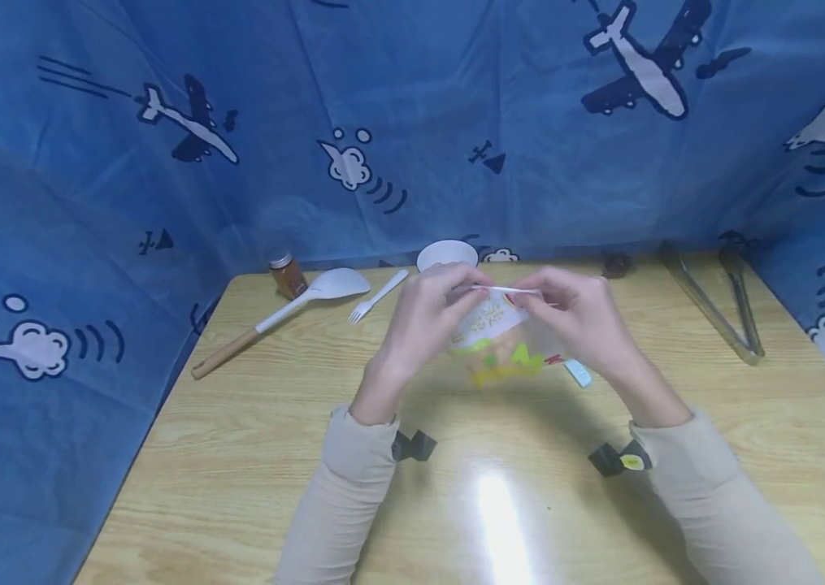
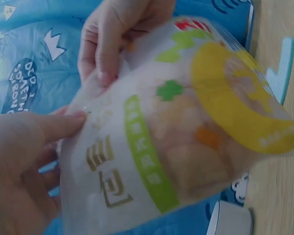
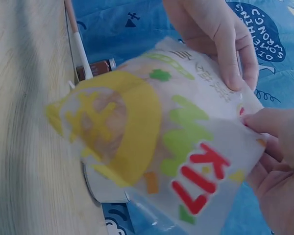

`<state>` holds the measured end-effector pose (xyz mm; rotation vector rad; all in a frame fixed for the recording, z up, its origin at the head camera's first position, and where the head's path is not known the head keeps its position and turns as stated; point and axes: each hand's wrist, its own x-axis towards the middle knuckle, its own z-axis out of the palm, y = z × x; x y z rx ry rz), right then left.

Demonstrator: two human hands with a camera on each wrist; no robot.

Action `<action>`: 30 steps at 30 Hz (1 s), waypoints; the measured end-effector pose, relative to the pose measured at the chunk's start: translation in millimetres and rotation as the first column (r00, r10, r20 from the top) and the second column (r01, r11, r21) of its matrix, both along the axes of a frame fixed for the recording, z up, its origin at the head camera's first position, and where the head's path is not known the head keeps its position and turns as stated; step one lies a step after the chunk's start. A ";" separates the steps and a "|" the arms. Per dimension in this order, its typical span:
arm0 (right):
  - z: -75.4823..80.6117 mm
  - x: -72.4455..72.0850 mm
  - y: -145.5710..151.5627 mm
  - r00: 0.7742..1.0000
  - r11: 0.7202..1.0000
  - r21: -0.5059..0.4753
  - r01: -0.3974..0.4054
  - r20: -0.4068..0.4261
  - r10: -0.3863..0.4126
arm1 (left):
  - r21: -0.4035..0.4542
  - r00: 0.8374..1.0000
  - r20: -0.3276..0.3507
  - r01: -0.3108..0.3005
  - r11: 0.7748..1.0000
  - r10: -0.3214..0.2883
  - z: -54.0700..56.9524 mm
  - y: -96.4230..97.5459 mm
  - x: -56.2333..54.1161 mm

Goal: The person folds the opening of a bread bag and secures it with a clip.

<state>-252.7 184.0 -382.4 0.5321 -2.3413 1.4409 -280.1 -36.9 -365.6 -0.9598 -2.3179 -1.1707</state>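
Note:
Above the table a printed plastic bread bag [image 2: 152, 152] hangs between my two hands, with pale bread showing through its clear parts. My left hand [image 1: 427, 313] pinches the bag's top edge between thumb and fingers. The same edge is pinched a short way along by my right hand [image 1: 579, 313]. In the head view the edge looks like a thin, taut white line between the fingertips. I see no opening in the bag. Its yellow-printed end [image 3: 122, 127] slants away from the hands, clear of the table.
Behind the bag stands a white bowl [image 1: 447, 254]. To the left are a brown jar [image 1: 288, 278], a white-headed long-handled utensil [image 1: 335, 283] and a white fork [image 1: 380, 296]. Metal tongs [image 1: 712, 313], a dark red round object [image 1: 615, 264] and a light blue item [image 1: 578, 374] lie rightward.

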 end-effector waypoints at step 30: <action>-14.6 -14.2 -6.6 0.752 0.997 -0.072 -0.041 -0.658 -0.016 | -0.046 0.998 0.001 0.061 0.997 -0.061 0.9 -1.7 0.4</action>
